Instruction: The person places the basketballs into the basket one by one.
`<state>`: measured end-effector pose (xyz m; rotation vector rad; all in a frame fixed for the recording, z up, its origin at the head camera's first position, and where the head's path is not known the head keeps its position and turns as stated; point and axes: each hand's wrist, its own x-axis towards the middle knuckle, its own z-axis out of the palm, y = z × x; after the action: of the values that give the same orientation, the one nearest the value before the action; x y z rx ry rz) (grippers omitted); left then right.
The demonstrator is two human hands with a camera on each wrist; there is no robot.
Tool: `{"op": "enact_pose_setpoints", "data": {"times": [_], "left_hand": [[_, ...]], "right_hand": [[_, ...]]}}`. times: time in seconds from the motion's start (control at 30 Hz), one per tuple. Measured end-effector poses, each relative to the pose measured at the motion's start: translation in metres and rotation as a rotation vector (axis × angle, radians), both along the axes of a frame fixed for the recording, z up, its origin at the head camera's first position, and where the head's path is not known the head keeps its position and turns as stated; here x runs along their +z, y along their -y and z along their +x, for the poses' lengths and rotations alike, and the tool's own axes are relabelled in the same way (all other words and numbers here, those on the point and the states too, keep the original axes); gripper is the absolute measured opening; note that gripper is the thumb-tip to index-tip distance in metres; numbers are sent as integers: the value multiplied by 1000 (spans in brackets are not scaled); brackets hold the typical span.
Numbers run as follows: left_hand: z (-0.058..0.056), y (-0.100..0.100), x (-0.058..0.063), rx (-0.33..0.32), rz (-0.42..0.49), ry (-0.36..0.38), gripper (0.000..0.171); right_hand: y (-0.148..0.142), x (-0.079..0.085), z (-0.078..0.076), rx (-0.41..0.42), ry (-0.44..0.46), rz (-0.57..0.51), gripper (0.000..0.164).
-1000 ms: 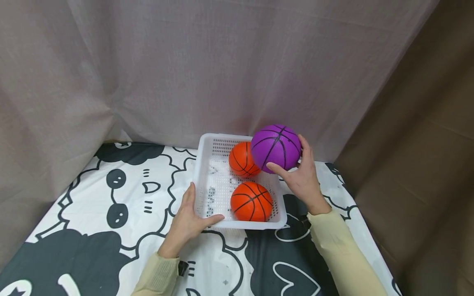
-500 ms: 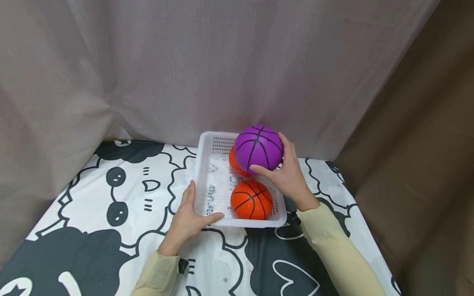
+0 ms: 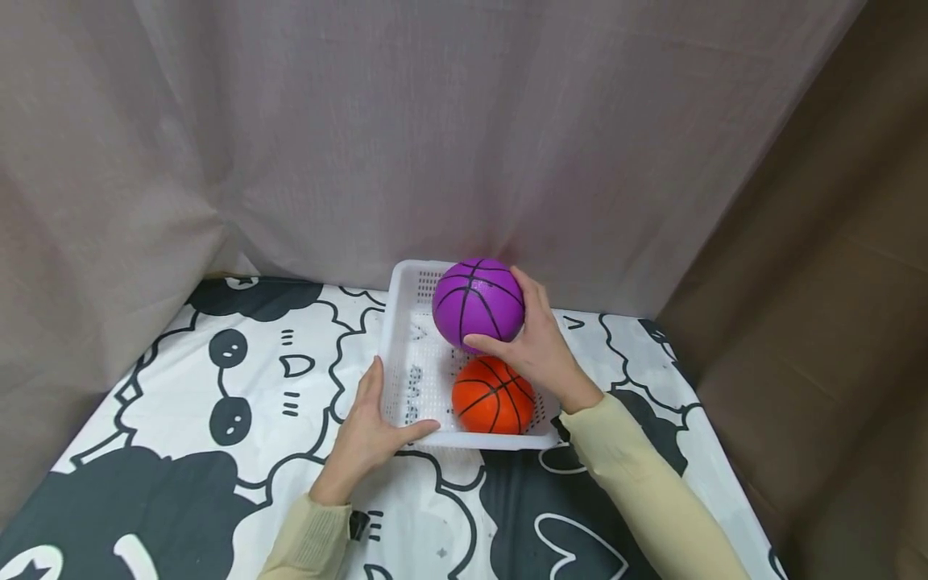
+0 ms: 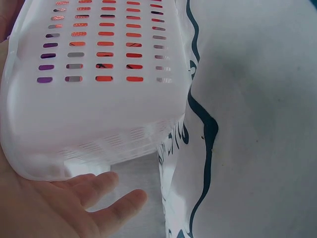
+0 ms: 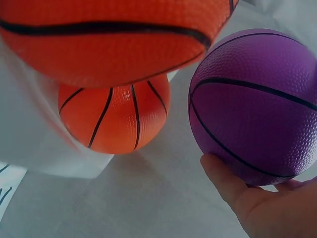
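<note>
My right hand (image 3: 538, 348) grips a purple toy basketball (image 3: 474, 302), thumb on the near side and fingers on the right. It is over the back half of a white perforated plastic basket (image 3: 471, 441). An orange basketball (image 3: 493, 396) sits in the basket's front right. A second orange basketball (image 5: 116, 116) appears in the right wrist view; the purple one hides it in the head view. Around the basket's front left corner lies my left hand (image 3: 368, 435), thumb along the front rim and fingers against the left side. Those fingers look extended in the left wrist view.
A black-and-white cartoon cloth (image 3: 290, 387) covers the table under the basket. A grey curtain (image 3: 449, 137) hangs close behind it, and a brown curtain (image 3: 812, 322) closes off the right side.
The right hand has carried the purple basketball leftward, from the basket's back right edge to over its back middle, covering the rear orange ball. The left hand and basket stay put.
</note>
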<state>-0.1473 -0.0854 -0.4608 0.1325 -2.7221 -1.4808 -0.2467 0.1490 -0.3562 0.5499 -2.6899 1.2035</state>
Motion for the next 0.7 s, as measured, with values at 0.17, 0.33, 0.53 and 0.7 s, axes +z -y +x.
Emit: {"op": "enact_pose_setpoints", "data": {"times": [0.17, 0.33, 0.53, 0.7], "left_hand": [[0, 0, 0, -4, 1, -3, 135], [0, 1, 1, -5, 2, -9, 136], [0, 1, -1, -6, 1, -8, 137], [0, 1, -1, -7, -7, -16, 137]], "right_hand": [[7, -3, -2, 31, -17, 14, 109], [10, -7, -6, 52, -32, 9, 107], [14, -15, -8, 70, -16, 31, 110], [18, -17, -7, 88, -30, 38, 109]]}}
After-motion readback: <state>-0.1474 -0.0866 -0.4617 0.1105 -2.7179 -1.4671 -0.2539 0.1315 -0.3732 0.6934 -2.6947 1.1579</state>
